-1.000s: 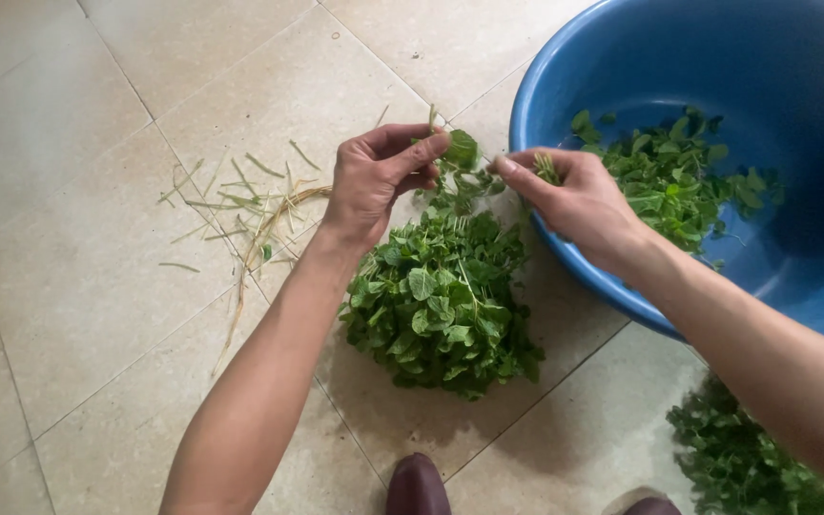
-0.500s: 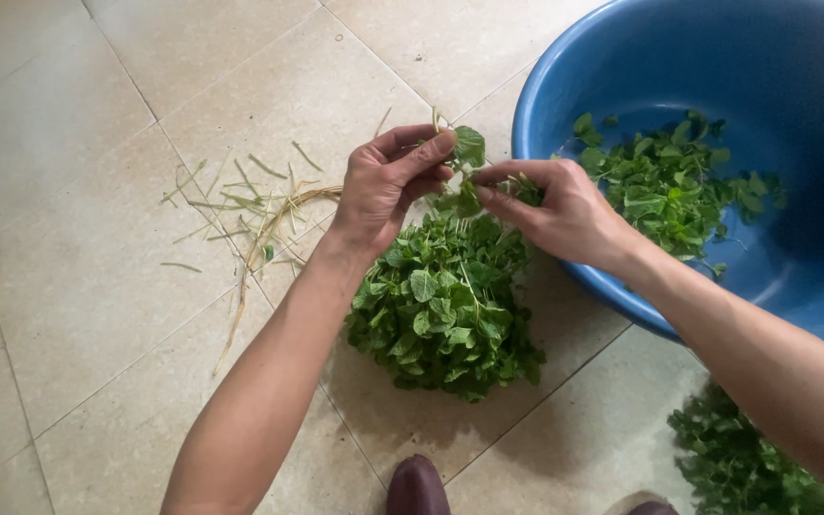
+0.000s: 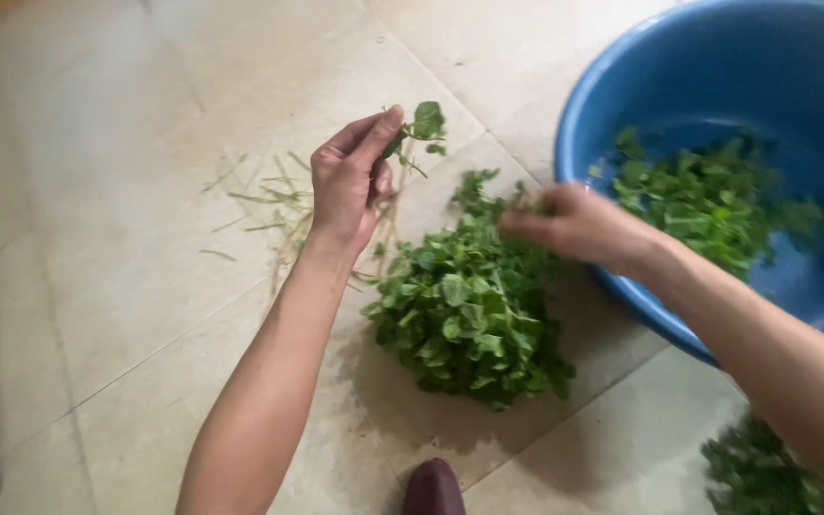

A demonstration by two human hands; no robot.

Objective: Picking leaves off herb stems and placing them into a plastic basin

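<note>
My left hand [image 3: 350, 186] pinches a leafy sprig [image 3: 419, 127]. My right hand [image 3: 565, 221] is blurry, grip unclear. That sprig could easily slip into the discarded stems [image 3: 269, 200].

Both forearms bare — no sleeves; dark maroon shoe toe [image 3: 433, 486] at bottom edge.

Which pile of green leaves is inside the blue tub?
The pile at the upper right, lying inside the blue tub. The big pile and the small one at the bottom right lie on the tiled floor.
</note>
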